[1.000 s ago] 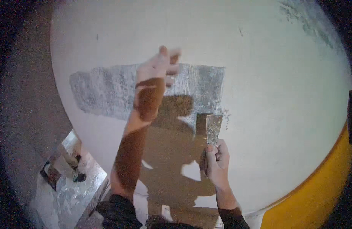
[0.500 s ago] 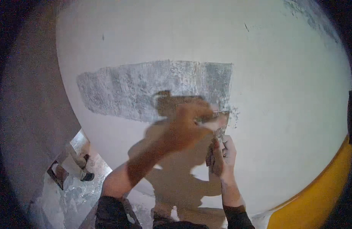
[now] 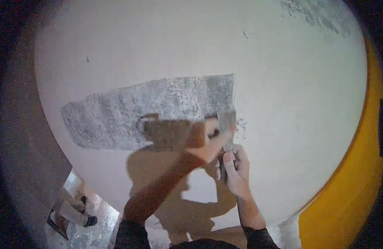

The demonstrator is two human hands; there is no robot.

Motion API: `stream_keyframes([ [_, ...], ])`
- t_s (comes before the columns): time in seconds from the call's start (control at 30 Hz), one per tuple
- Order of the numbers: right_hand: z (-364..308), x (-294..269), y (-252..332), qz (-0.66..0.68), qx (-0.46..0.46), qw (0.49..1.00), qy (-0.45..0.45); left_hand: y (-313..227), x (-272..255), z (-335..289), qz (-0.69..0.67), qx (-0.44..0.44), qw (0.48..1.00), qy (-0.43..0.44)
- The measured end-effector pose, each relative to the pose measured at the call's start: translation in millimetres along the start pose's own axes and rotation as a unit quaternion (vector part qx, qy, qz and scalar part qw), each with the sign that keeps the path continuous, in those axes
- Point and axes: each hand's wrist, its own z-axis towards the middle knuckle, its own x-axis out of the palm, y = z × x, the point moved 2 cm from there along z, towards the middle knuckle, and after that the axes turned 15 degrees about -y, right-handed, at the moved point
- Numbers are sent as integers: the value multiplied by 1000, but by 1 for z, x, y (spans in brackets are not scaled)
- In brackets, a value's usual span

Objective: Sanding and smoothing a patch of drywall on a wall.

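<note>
My right hand [image 3: 238,168] is closed round the handle of a putty knife [image 3: 227,118], whose greyish blade points up in front of the white wall [image 3: 291,116]. Just left of the blade is my left hand [image 3: 205,143], smeared by motion, with its fingers curled round something dark that I cannot make out. Its fingertips reach the blade; whether they touch it is unclear. A long grey patch [image 3: 170,97] of rough, streaked coating crosses the wall behind and left of the hands. My shadow covers part of it.
At the lower left a person's leg and dark shoe [image 3: 90,220] show on a stained floor [image 3: 85,236]. A yellow surface [image 3: 339,220] borders the wall on the right. Another rough grey area [image 3: 318,18] lies at the upper right.
The view has shifted, so the grey patch sits lower and further left. My left hand has turned and drawn down beside the putty knife, whose blade now shows more fully.
</note>
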Motion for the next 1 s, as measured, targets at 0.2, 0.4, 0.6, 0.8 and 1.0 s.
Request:
stream_keyframes([
  [0.2, -6, -9, 6, -24, 60, 998, -26, -1, 9, 18, -20, -53, 996, -64],
  [0.4, -7, -17, -2, -76, -16, 996, -46, 9, 18, 13, 104, -34, 975, -196],
  [0.6, -7, -24, -10, -180, -136, 972, -66, 17, 28, 13, 128, 5, 969, -209],
  [0.8, -3, -22, -12, -346, -270, 895, -76, 16, 35, 14, 105, -44, 968, -223],
  [1.0, 2, -23, -11, -351, -389, 845, -111, 12, 37, 18, 116, -35, 958, -259],
])
